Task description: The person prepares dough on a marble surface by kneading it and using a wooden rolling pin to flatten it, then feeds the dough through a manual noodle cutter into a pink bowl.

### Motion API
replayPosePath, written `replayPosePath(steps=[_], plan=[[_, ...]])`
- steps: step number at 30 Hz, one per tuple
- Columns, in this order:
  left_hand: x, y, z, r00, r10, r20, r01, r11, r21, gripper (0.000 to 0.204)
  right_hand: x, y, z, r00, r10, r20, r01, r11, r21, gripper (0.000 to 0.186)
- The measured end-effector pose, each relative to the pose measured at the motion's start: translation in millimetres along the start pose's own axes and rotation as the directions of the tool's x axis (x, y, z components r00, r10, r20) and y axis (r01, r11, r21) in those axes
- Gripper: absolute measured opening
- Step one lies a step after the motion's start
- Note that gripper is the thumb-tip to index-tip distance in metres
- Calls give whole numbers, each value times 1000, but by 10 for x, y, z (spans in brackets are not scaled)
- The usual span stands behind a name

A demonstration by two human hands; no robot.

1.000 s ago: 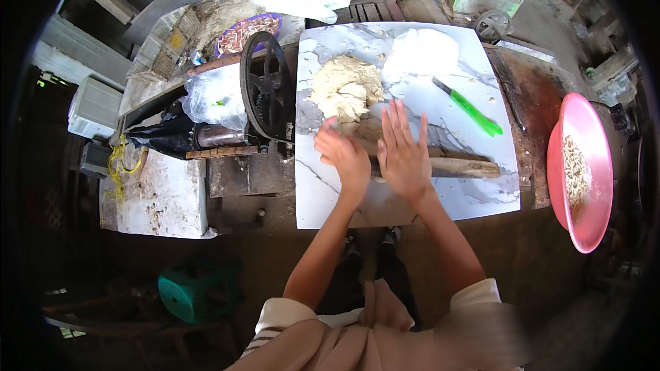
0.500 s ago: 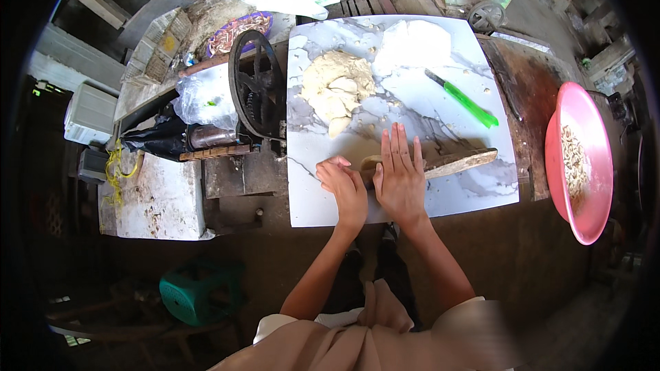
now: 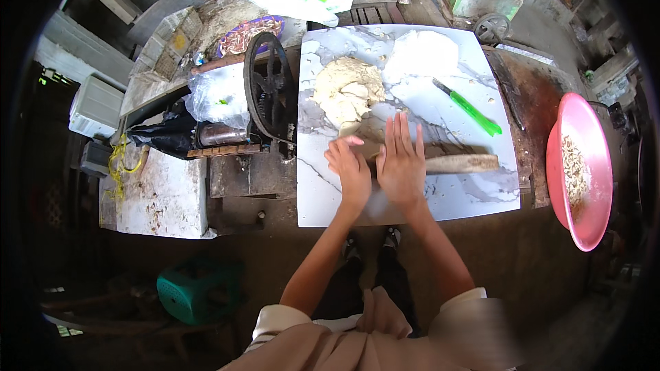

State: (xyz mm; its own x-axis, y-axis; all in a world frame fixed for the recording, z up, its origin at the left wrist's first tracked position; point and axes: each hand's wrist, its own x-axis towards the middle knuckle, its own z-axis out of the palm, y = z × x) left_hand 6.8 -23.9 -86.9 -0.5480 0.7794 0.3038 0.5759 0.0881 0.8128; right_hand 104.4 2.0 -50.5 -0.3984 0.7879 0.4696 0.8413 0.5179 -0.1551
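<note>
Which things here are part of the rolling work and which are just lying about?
In use: left hand, right hand, rolling pin, dough heap, marble slab.
Lying about: green-handled knife, pink basin, hand-crank wheel, teal stool.

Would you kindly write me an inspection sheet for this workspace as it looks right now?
Surface: white marbled slab, dusted with flour.
Job's things: wooden rolling pin under both palms; pale dough lump behind it.
Clutter: green-handled knife, white flour heap, pink plastic basin.
Grips: left hand and right hand flat and open on the pin.
Cables: yellow cord at left.
Surroundings: black iron handwheel, teal stool.
</note>
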Motion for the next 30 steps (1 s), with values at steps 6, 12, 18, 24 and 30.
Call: replayPosePath(steps=[6,12,18,24,30], plan=[[-229,136,-128,997,-6,70,4,1000,21,32,-219,-74,-81,999,22,36,-21,1000,-17,50],[303,216,115,998,59,-31,-53,983,178,28,312,89,141,1000,19,15,-19,999,-35,49],[204,188,69,999,32,15,-34,996,80,23,200,51,110,1000,2,-9,-3,999,-50,52],[-323,118,-238,989,22,147,-19,1000,-17,30,-380,-160,-91,999,14,31,-15,1000,25,53],[137,179,-11,997,72,36,-78,978,195,54,80,25,119,999,-34,-13,34,999,29,49]])
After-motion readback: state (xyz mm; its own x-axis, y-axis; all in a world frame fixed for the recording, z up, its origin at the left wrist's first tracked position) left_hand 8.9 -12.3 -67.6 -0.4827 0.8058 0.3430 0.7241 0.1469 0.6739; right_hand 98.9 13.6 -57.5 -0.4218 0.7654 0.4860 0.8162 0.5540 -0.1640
